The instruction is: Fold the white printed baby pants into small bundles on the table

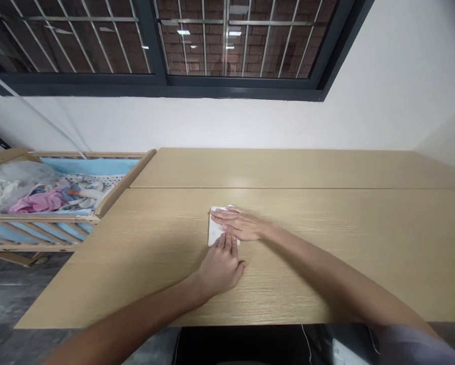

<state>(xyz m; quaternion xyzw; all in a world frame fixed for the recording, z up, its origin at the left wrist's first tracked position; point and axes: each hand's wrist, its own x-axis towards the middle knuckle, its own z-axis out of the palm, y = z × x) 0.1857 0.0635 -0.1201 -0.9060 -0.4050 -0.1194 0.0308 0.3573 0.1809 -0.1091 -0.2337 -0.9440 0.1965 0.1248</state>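
A small white square (pixel 214 232), folded flat, lies on the light wood tabletop (pixel 166 223); I cannot tell whether it is paper or cloth. My right hand (pixel 240 224) rests flat across its upper right part, palm down, with the fingers stretched toward the left. From below, my left hand (pixel 221 266) reaches the square's lower edge. Its fingertips press there, close under the right hand, and its thumb sticks out to the right. Neither hand is wrapped around anything. Part of the square is hidden under the fingers.
A wooden crib (pixel 115 195) with blue lining stands against the table's left side, holding a pink cloth (pixel 40 201) and other fabrics. A seam crosses the tabletop toward the back. Behind are a white wall (pixel 227 121) and a dark-framed window (pixel 242 91) with bars.
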